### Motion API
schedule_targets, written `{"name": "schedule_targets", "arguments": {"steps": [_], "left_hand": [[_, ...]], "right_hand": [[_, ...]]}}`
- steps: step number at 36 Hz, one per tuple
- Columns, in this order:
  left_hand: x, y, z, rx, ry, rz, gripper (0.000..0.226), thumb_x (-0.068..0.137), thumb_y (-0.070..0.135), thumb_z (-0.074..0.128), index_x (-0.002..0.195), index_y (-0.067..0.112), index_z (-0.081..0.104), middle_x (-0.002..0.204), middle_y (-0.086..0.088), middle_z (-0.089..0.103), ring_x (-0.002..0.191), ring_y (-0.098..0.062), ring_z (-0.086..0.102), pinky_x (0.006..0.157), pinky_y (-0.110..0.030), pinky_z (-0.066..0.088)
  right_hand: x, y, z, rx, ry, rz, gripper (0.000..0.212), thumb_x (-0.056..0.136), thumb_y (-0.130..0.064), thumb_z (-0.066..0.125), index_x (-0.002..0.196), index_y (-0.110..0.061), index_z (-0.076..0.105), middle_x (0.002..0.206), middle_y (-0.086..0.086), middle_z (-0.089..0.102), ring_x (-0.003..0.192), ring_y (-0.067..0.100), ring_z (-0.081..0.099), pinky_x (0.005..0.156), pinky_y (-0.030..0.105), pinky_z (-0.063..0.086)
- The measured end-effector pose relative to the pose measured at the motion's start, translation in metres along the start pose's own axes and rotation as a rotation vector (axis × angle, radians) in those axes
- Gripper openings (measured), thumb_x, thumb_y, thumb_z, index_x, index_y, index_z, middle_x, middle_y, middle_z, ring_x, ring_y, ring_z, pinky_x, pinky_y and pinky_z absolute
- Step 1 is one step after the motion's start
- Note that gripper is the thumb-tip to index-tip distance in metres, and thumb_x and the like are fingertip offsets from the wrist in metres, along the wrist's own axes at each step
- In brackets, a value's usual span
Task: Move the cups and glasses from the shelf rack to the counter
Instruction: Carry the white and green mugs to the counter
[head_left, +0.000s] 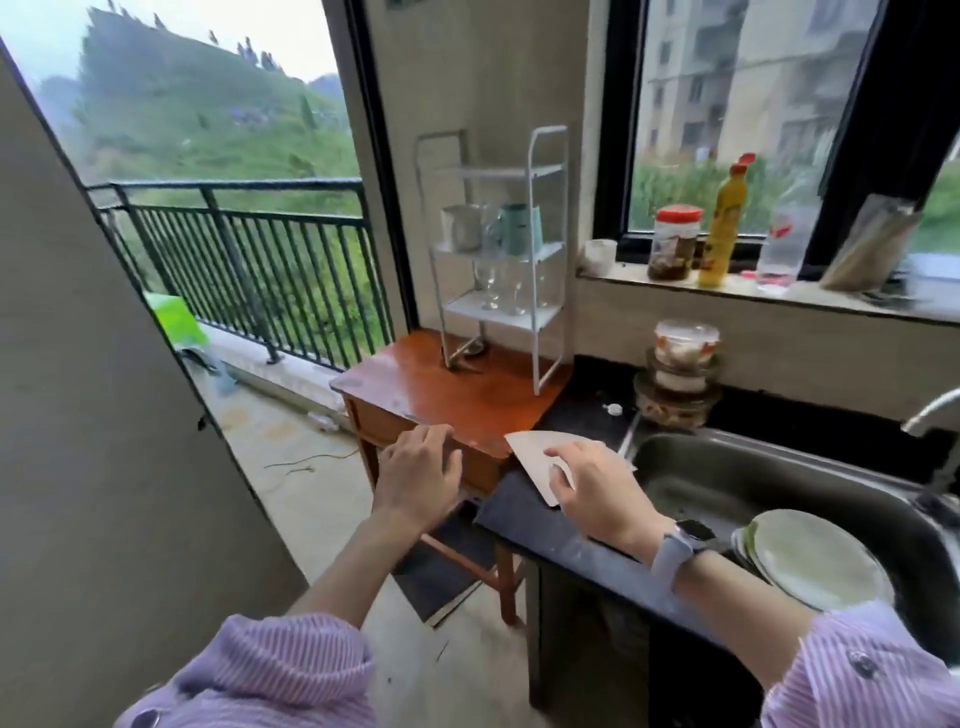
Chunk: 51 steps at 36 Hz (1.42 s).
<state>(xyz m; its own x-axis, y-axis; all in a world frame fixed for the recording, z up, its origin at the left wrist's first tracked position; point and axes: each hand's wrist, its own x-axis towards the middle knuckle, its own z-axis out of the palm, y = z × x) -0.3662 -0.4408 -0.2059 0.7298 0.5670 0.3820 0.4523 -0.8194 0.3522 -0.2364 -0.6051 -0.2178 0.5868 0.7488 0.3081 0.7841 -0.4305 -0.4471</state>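
A white wire shelf rack (535, 249) stands on a small brown wooden table (457, 395) by the wall. Its middle shelf carries a white mug (461, 226), a clear glass (492, 234) and a teal cup (522, 228). Stemmed glasses (501, 286) stand on the lower shelf. The top shelf looks bare. My left hand (418, 470) hovers over the table's front edge, fingers slightly curled, holding nothing. My right hand (597, 488) rests on a white sheet (535, 462) lying on the dark counter (571, 551), well short of the rack.
A steel sink (727, 483) with stacked plates (815, 561) lies right of my right hand. Stacked bowls (680, 374) stand behind it. Jars and bottles (722, 228) line the window sill. A balcony railing (249, 260) is on the left.
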Motion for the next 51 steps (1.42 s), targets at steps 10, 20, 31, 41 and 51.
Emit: {"name": "schedule_targets", "arguments": {"steps": [10, 20, 31, 41, 51], "left_hand": [[0.19, -0.045, -0.013, -0.08, 0.095, -0.02, 0.031, 0.09, 0.019, 0.05, 0.119, 0.009, 0.055, 0.117, -0.012, 0.061, 0.11, -0.028, 0.055, 0.095, -0.041, 0.044], [0.324, -0.086, 0.003, -0.275, 0.124, -0.046, 0.027, 0.09, 0.014, 0.052, 0.114, 0.004, 0.058, 0.109, -0.015, 0.063, 0.1, -0.026, 0.06, 0.084, -0.026, 0.043], [0.484, -0.125, 0.068, -0.567, 0.044, -0.088, 0.026, 0.09, 0.025, 0.054, 0.11, 0.009, 0.06, 0.109, -0.01, 0.065, 0.102, -0.023, 0.058, 0.085, -0.027, 0.041], [0.57, -0.132, 0.116, -0.9, -0.107, -0.047, 0.02, 0.087, 0.027, 0.06, 0.1, 0.012, 0.06, 0.09, -0.003, 0.065, 0.086, -0.021, 0.061, 0.074, -0.034, 0.05], [0.58, -0.124, 0.136, -1.234, -0.175, 0.008, 0.006, 0.093, 0.018, 0.052, 0.088, 0.018, 0.055, 0.083, -0.01, 0.063, 0.078, -0.018, 0.062, 0.075, -0.037, 0.056]], "right_hand": [[0.202, -0.001, 0.015, 0.149, 0.034, -0.07, 0.032, 0.092, -0.019, 0.043, 0.119, -0.008, 0.056, 0.12, 0.011, 0.061, 0.112, 0.024, 0.053, 0.101, 0.033, 0.041], [0.336, 0.001, 0.031, 0.176, 0.083, -0.044, 0.032, 0.092, -0.015, 0.043, 0.12, -0.005, 0.053, 0.119, 0.013, 0.06, 0.112, 0.024, 0.054, 0.095, 0.026, 0.039], [0.473, 0.013, 0.05, 0.231, 0.216, 0.212, 0.043, 0.092, -0.016, 0.043, 0.133, -0.003, 0.039, 0.134, 0.017, 0.047, 0.125, 0.028, 0.043, 0.104, 0.033, 0.033], [0.543, 0.019, 0.067, 0.471, 0.46, 0.394, 0.024, 0.091, -0.012, 0.045, 0.112, -0.019, 0.056, 0.101, -0.008, 0.059, 0.088, 0.005, 0.05, 0.076, 0.01, 0.033], [0.574, 0.018, 0.075, 0.798, 0.633, 0.587, 0.009, 0.089, -0.01, 0.046, 0.088, -0.013, 0.055, 0.078, -0.001, 0.053, 0.077, 0.014, 0.049, 0.068, 0.025, 0.04]]}}
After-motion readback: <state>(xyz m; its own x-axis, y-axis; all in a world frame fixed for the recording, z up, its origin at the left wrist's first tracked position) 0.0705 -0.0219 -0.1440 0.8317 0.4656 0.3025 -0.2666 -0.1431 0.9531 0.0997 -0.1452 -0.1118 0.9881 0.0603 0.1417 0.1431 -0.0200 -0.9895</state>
